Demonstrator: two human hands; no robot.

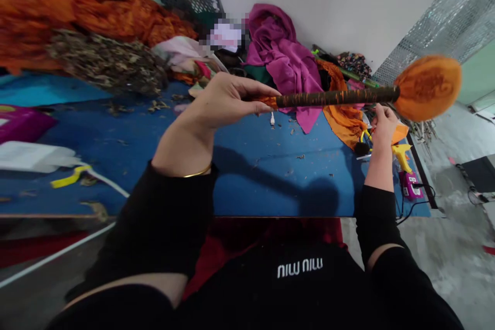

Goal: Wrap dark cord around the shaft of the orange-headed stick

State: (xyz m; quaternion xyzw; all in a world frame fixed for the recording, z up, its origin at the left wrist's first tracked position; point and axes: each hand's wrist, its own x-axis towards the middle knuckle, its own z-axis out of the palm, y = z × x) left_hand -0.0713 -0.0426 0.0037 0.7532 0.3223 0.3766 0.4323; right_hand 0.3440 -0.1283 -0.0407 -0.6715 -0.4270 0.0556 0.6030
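A dark brown, bark-like stick (336, 97) with thin orange streaks is held level above the blue table. My left hand (228, 98) grips its left end, where orange cloth (268, 101) shows between thumb and fingers. On the right end sits a rounded orange cloth bundle (429, 87) with a darker patch inside. My right hand (383, 122) is just below the stick near that bundle, its fingertips pinched together. Whether those fingertips touch the stick or hold something thin, I cannot make out. The stick's shadow falls on the table.
A yellow glue gun (402, 157) and a purple box with cables (411, 185) lie at the right edge. Magenta cloth (276, 51), dried plant matter (108, 62) and orange fabric (77, 0) are piled behind. A white bottle-like object (33, 156) lies left, by a white cord.
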